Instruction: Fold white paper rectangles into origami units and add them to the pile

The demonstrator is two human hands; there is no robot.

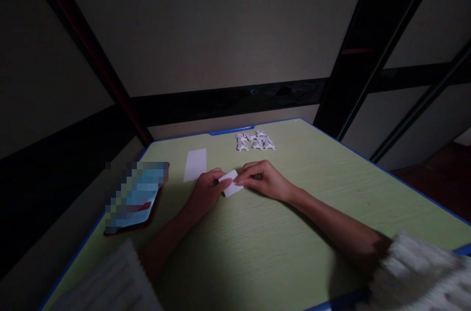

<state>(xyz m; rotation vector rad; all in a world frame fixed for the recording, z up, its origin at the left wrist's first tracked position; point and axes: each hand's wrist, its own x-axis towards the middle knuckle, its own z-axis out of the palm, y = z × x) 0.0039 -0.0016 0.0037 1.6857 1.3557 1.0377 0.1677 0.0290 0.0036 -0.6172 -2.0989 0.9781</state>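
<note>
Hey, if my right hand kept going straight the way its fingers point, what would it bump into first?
The small white paper that the right hand touches; just past it, probably the left hand, though depth is hard to judge.

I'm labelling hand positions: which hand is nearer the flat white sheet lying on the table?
Left. The left hand is just beside the white sheet, by its near right corner; the right hand is farther right.
</note>
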